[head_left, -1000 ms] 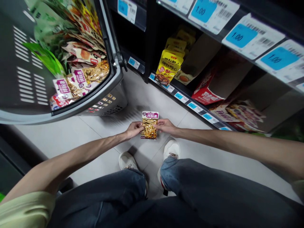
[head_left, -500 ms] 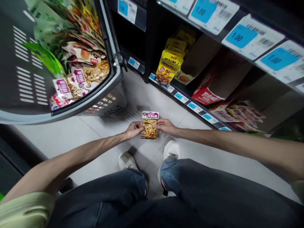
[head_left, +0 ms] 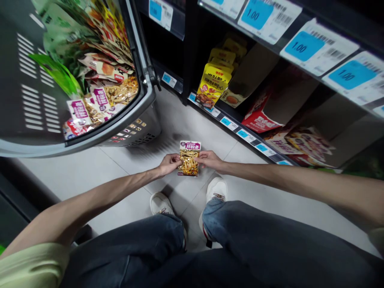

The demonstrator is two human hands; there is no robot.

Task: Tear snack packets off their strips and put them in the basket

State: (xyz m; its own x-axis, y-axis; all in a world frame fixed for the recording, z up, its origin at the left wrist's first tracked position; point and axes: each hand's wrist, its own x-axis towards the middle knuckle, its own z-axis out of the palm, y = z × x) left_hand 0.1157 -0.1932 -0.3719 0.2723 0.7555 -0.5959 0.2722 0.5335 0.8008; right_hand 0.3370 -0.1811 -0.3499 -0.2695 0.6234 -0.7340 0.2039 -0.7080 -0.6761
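Observation:
A small snack packet with a purple top label and yellowish strips inside is held flat in front of me, above the floor. My left hand pinches its left edge. My right hand pinches its right edge. Both hands have their fingers closed on the packet. My knees in blue jeans and my white shoes show below it.
A grey shopping basket at the upper left is full of snack packets, some like the one held. Dark store shelves on the right carry yellow packets, a red box, more packets and blue price tags. Pale tiled floor lies between.

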